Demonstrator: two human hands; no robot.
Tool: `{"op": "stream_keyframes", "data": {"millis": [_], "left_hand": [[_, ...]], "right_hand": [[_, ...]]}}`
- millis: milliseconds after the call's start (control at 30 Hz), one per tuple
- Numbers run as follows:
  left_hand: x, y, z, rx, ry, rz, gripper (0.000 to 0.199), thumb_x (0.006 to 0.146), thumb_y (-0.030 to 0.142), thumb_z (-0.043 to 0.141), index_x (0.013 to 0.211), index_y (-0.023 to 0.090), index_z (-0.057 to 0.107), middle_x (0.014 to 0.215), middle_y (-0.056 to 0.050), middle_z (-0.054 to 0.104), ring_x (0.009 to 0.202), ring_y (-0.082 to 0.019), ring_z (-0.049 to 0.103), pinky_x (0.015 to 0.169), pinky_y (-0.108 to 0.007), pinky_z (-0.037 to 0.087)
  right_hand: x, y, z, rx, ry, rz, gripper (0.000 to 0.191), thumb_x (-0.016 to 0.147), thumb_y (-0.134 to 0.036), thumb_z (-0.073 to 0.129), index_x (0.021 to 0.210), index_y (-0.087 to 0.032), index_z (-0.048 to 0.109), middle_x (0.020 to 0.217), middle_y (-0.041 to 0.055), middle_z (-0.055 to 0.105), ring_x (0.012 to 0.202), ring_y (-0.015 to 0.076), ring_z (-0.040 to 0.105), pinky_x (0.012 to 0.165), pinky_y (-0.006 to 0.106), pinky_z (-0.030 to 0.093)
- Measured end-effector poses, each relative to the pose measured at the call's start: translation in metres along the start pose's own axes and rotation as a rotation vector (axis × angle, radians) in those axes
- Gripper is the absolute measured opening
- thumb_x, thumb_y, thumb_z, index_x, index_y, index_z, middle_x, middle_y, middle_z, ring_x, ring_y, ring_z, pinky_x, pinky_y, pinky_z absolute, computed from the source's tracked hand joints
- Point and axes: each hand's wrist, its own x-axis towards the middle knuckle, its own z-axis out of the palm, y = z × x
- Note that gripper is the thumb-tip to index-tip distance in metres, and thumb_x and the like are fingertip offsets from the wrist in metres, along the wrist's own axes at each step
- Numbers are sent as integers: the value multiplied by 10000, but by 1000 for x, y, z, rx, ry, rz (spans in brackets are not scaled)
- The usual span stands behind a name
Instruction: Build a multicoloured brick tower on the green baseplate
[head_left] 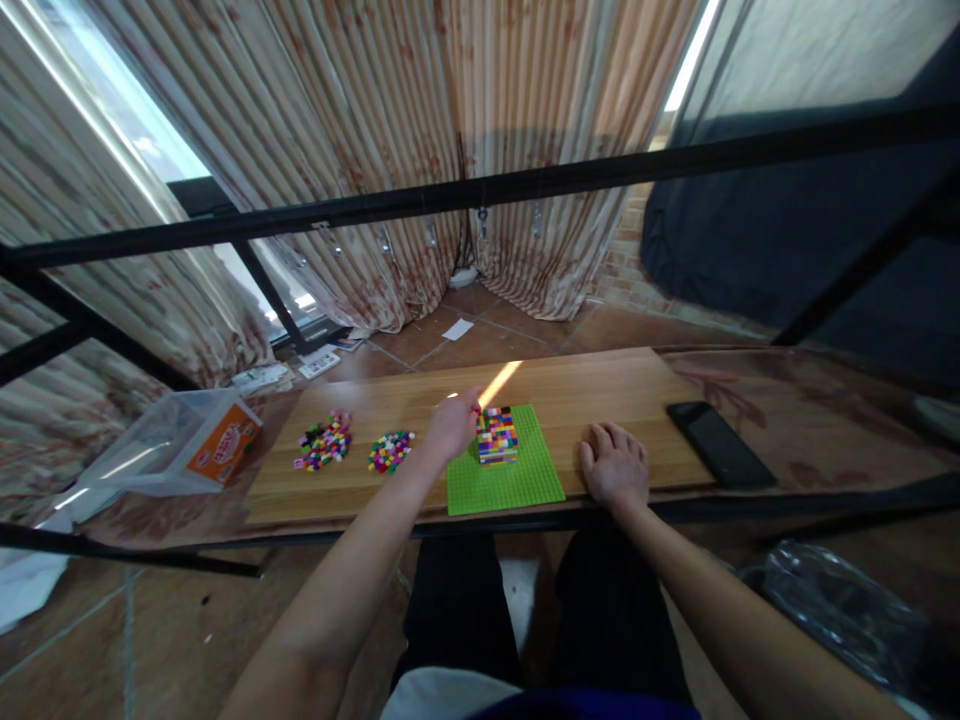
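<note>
A block-shaped stack of small multicoloured bricks point(498, 438) stands on a green studded baseplate point(536, 475). At the stack's back left corner is my left hand point(453, 424), its fingers pinched together beside the top; a small reddish piece seems to show at the fingertips, too small to make out. My right hand point(616, 466) lies palm down on the wooden board point(585, 385), right of the baseplate, its fingers slightly curled and holding nothing. Left of the baseplate lie two loose brick piles, a nearer one point(390, 451) and a farther one point(325, 441).
A black phone point(720, 443) lies at the board's right end. To the left stands a clear plastic box point(169, 435) with an orange label. A black metal bar point(495, 190) crosses behind the board, and another runs along its front edge. Curtains hang behind.
</note>
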Motion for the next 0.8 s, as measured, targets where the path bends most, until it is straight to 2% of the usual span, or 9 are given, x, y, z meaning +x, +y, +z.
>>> {"op": "stream_keyframes", "data": {"millis": [167, 367, 567, 700, 800], "left_hand": [[4, 1, 1, -21, -37, 11, 527, 787, 71, 510, 1294, 211, 535, 977, -46, 723, 901, -178, 643, 867, -297, 469], [4, -5, 3, -156, -29, -40, 555, 777, 80, 535, 1317, 204, 516, 986, -39, 733, 877, -167, 660, 867, -294, 475], [4, -3, 1, -177, 13, -91, 407, 843, 155, 497, 1237, 182, 598, 953, -56, 745, 917, -187, 667, 892, -309, 468], [9, -8, 6, -286, 44, -138, 371, 807, 174, 566, 1170, 145, 638, 894, -68, 746, 838, -177, 677, 826, -289, 491], [15, -16, 12, -417, 18, -177, 341, 769, 156, 598, 1102, 119, 660, 864, -76, 741, 786, -163, 679, 743, -266, 508]], "right_hand": [[-1, -1, -1, 10, 4, -3, 453, 930, -401, 355, 1280, -177, 534, 1349, 110, 517, 1235, 266, 406, 1039, 415, 262], [-1, -1, -2, 17, 20, -6, 444, 928, -392, 364, 1271, -172, 542, 1340, 113, 523, 1233, 269, 405, 1040, 411, 257], [-1, -1, -4, 13, 7, -7, 449, 938, -399, 347, 1273, -173, 540, 1340, 108, 522, 1237, 263, 403, 1036, 403, 261], [-1, -1, -4, 10, 6, -7, 453, 936, -397, 346, 1272, -165, 541, 1345, 115, 517, 1236, 266, 400, 1034, 411, 265], [-2, -1, -3, 16, 15, -12, 452, 931, -394, 355, 1274, -165, 540, 1342, 118, 519, 1234, 269, 400, 1038, 417, 262]]}}
